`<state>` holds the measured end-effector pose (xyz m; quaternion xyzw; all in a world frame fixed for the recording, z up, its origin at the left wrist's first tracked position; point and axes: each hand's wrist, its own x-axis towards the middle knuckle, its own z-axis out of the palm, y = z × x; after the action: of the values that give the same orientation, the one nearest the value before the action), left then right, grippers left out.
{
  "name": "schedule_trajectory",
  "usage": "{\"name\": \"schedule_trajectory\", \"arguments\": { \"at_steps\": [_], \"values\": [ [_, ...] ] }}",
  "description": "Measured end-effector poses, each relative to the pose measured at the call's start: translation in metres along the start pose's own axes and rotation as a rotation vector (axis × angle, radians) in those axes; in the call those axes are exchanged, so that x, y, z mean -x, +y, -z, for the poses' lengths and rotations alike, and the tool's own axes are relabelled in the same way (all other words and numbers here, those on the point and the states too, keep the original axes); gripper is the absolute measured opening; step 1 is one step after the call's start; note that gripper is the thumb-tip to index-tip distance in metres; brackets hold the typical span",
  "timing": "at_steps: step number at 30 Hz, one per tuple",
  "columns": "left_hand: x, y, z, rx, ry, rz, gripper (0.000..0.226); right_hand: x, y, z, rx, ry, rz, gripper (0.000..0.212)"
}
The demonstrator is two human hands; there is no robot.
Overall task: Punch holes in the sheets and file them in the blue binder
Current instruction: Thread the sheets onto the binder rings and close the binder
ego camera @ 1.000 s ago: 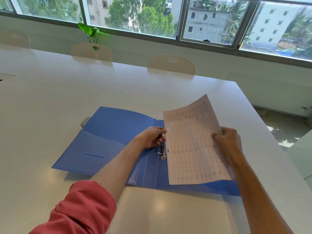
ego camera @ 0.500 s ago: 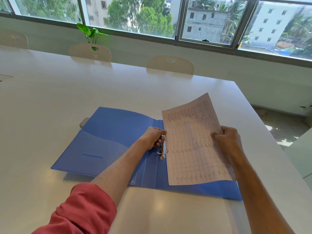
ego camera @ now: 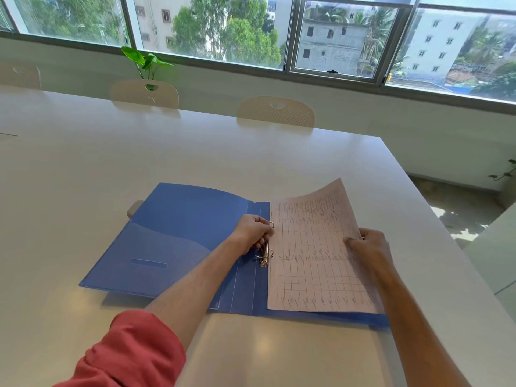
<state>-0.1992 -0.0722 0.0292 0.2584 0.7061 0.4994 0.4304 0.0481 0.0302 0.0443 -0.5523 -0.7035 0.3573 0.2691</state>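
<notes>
The blue binder (ego camera: 178,238) lies open on the white table (ego camera: 83,163). Its metal ring mechanism (ego camera: 266,254) sits at the spine. My left hand (ego camera: 252,233) is closed around the rings. A pale pink sheet (ego camera: 310,263) with a ruled grid and handwriting rests on the binder's right half, its left edge at the rings and its far right corner curling up. My right hand (ego camera: 367,247) pinches the sheet's right edge.
A small beige object (ego camera: 135,208) peeks out from under the binder's far left edge. Three cream chairs (ego camera: 276,111) stand along the table's far side, with a green plant (ego camera: 145,61) by the window. The table's right edge drops to the floor.
The sheet has come down flatter onto the binder's right half, its left edge closer to the rings. Both hands stay in nearly the same places.
</notes>
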Motion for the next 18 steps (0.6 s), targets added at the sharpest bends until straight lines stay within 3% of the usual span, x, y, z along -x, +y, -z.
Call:
{"name": "schedule_trajectory", "arguments": {
  "at_steps": [5, 8, 18],
  "values": [
    [0.002, -0.002, -0.005, -0.038, 0.061, -0.030, 0.011, 0.002, 0.006, -0.008, -0.005, 0.006, 0.001, 0.012],
    [0.000, -0.004, -0.008, -0.044, 0.122, -0.039, 0.011, 0.001, 0.011, -0.011, -0.001, 0.006, -0.003, 0.004],
    [-0.003, -0.005, -0.014, -0.148, 0.211, -0.063, 0.013, -0.003, 0.017, -0.016, 0.257, 0.088, 0.070, 0.010]
  ]
}}
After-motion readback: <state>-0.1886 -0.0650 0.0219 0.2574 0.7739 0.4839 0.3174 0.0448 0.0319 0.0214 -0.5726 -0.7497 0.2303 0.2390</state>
